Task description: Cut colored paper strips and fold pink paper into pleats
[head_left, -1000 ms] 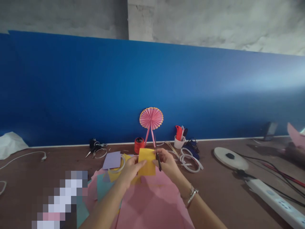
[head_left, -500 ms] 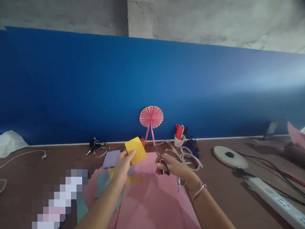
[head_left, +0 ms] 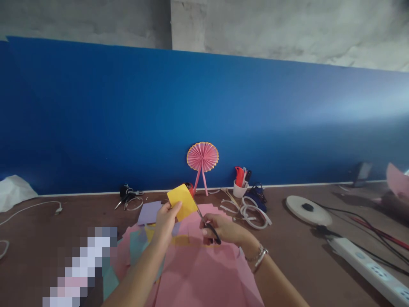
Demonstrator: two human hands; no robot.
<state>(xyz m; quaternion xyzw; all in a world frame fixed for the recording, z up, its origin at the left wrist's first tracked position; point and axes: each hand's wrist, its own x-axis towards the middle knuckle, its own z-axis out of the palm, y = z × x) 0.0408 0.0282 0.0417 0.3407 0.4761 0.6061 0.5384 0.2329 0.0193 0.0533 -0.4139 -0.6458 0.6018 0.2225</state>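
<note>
Since the picture half a second earlier, the right hand (head_left: 220, 228) has brought the scissors (head_left: 217, 236) left and slightly toward the body, so the blades now lie at the right edge of the yellow paper (head_left: 182, 200); the left hand (head_left: 165, 221) has hardly shifted.

The left grip pinches the paper by its near left side, thumb on top and fingers beneath. The right grip is curled around the black handles; whether the blades are parted cannot be told.

The relation that matters is blade to edge. The paper lies ahead and to the left of the right grip, raised and tilted, its longer axis slanting from far left to near right, and the blades point away along nearly that same slant. The left hand is nearer the paper; whether the blades overlap it or sit just beside it is unclear.

Below the hands, pink sheets (head_left: 201, 273) cover part of the bench (head_left: 287, 264), with a purple sheet (head_left: 150, 212) to the left. Beyond stands a pleated pink fan (head_left: 202, 157) against the blue partition (head_left: 128, 106). Rightward are a white cup (head_left: 239, 189) of pens and a power strip (head_left: 367, 260).
</note>
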